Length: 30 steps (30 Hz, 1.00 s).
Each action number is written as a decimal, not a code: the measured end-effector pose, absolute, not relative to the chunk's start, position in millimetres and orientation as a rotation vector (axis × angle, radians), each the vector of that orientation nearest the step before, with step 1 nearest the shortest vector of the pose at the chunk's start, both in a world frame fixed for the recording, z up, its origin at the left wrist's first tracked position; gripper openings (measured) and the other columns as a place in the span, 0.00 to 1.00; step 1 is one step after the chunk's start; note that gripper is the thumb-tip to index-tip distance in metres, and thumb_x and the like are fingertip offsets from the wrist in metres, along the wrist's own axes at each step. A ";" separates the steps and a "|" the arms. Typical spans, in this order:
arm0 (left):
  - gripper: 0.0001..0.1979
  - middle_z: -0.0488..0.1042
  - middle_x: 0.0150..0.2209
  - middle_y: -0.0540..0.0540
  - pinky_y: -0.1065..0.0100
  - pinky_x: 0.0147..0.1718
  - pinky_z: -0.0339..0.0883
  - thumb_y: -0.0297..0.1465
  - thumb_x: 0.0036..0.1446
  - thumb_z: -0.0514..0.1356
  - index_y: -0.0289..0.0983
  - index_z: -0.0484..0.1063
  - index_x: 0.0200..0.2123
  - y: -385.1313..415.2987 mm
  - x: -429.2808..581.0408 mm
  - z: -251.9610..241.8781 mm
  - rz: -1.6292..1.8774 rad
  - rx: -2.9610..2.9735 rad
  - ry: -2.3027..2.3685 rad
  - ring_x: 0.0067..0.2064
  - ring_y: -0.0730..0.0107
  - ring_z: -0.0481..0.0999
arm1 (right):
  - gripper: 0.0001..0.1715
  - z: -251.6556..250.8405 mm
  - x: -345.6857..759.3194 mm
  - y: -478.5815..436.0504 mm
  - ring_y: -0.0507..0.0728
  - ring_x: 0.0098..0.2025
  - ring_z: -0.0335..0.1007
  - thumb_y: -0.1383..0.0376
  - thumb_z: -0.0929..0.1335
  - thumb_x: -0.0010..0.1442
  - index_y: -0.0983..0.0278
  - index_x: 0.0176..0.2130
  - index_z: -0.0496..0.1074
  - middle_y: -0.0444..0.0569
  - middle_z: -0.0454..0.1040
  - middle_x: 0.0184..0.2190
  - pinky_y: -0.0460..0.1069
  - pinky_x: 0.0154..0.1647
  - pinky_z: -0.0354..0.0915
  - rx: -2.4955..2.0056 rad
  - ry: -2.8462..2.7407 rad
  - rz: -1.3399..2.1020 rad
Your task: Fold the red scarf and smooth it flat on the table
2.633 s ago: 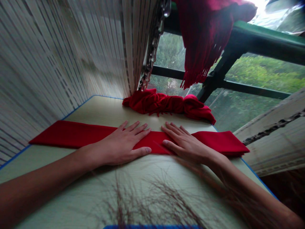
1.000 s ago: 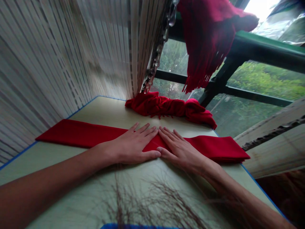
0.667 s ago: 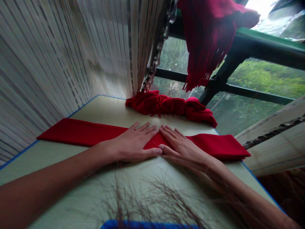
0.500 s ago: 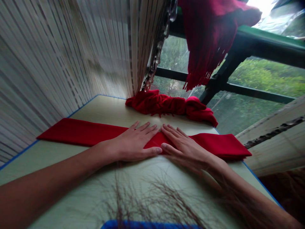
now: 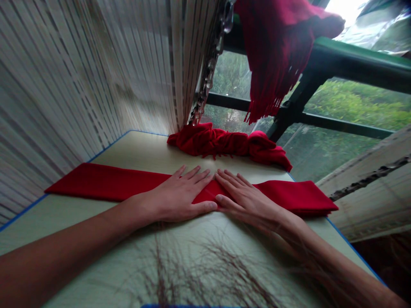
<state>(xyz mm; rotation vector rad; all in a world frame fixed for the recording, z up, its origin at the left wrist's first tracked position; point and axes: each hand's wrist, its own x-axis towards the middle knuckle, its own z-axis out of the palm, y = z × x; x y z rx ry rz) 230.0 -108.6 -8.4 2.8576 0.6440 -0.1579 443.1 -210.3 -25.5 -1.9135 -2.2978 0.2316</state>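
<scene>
A red scarf, folded into a long flat strip, lies across the pale table. Both hands press on its middle. My left hand lies flat with its fingers spread, the thumb pointing right. Close beside it, my right hand also rests palm down, fingers stretched out and pointing away to the left. The fingertips of the two hands nearly meet. Part of the scarf is hidden under the palms.
A crumpled red scarf lies along the table's far edge. Above it, a fringed red scarf hangs over a green rail by the window. A string curtain borders the left side. Loose hair crosses the lower view.
Both hands stay flat on the folded scarf in nearly the same place. The view has shifted slightly.
</scene>
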 end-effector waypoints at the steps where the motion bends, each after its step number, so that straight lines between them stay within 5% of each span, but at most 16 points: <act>1: 0.45 0.33 0.76 0.45 0.45 0.72 0.30 0.61 0.68 0.40 0.40 0.38 0.76 -108.6 229.9 -8.4 -0.155 2.855 0.643 0.76 0.57 0.33 | 0.46 -25.3 443.0 -210.1 0.63 0.77 0.37 0.41 0.54 0.71 0.65 0.74 0.49 0.54 0.46 0.75 0.64 0.76 0.41 -1.916 -2.297 0.229; 9: 0.41 0.32 0.76 0.51 0.42 0.72 0.30 0.60 0.69 0.39 0.45 0.37 0.76 -107.9 228.6 -9.7 -0.118 2.856 0.599 0.76 0.56 0.32 | 0.45 -27.2 444.3 -210.8 0.62 0.77 0.38 0.42 0.55 0.72 0.67 0.74 0.49 0.56 0.46 0.75 0.64 0.76 0.41 -1.906 -2.303 0.210; 30: 0.42 0.41 0.75 0.44 0.42 0.71 0.33 0.60 0.68 0.43 0.41 0.45 0.75 -108.7 229.7 -11.0 -0.082 2.864 0.601 0.76 0.51 0.39 | 0.42 -28.2 445.7 -211.3 0.63 0.77 0.39 0.43 0.56 0.72 0.61 0.74 0.49 0.54 0.48 0.75 0.66 0.75 0.43 -1.853 -2.295 0.204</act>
